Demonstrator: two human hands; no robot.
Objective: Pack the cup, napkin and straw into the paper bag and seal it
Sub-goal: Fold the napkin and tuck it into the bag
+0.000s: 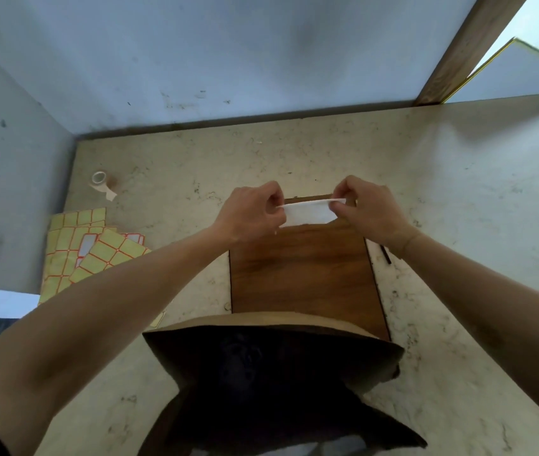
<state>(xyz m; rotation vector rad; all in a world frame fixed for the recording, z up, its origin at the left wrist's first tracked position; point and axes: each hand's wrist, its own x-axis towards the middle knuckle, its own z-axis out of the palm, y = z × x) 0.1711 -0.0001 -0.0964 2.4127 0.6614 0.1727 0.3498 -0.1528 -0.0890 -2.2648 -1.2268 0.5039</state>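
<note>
A white napkin (310, 212), folded into a flat strip, is stretched between my two hands above the far end of a brown wooden board (304, 271). My left hand (251, 212) pinches its left end and my right hand (370, 212) pinches its right end. Close to me stands the brown paper bag (278, 327) with its mouth wide open; the inside is dark and I cannot tell what lies in it. A thin dark straw (385, 255) lies on the counter just right of the board, partly under my right wrist. No cup is visible.
Yellow sticker sheets (87, 248) with orange lines lie at the left of the marble counter (458, 192). A small roll of tape (100, 181) sits behind them near the left wall. A wall closes the back; a wooden post (458, 57) rises at the far right.
</note>
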